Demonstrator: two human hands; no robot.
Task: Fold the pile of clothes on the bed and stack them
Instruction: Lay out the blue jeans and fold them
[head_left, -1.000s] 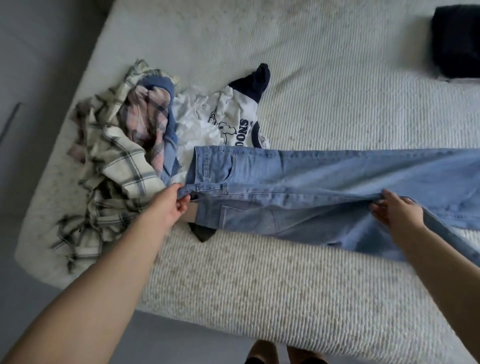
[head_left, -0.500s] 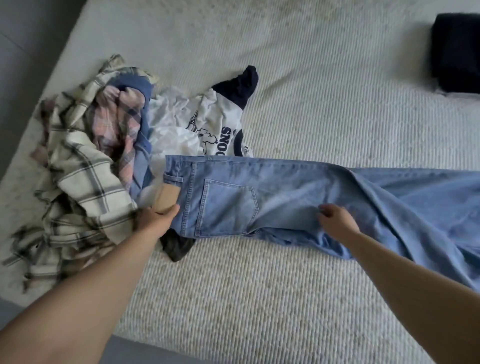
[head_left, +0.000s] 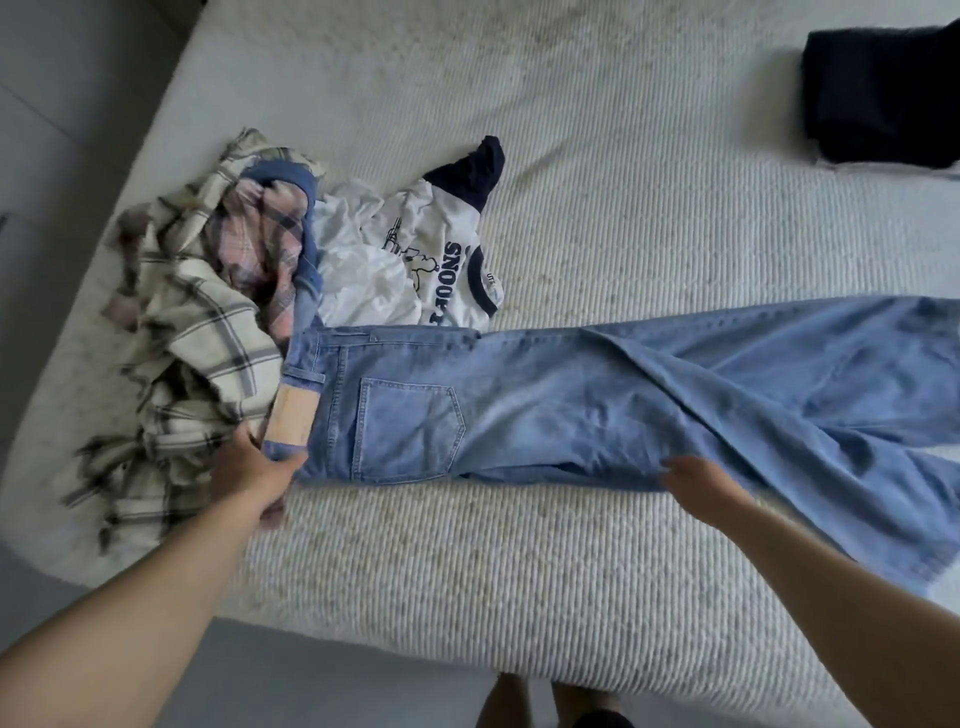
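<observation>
White bed (head_left: 597, 561): your left hand (head_left: 249, 467) pinches the jeans (head_left: 545, 410) waistband at nine o'clock, right hand (head_left: 696, 483) rests open; legs may skew.

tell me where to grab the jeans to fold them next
Probably the leg ends. The jeans lie flat, folded lengthwise, waistband beside the left hand, legs running right past the picture's edge. Slide the right hand rightward along the near edge, pinch both hems together, and carry them over to the waistband.
</observation>
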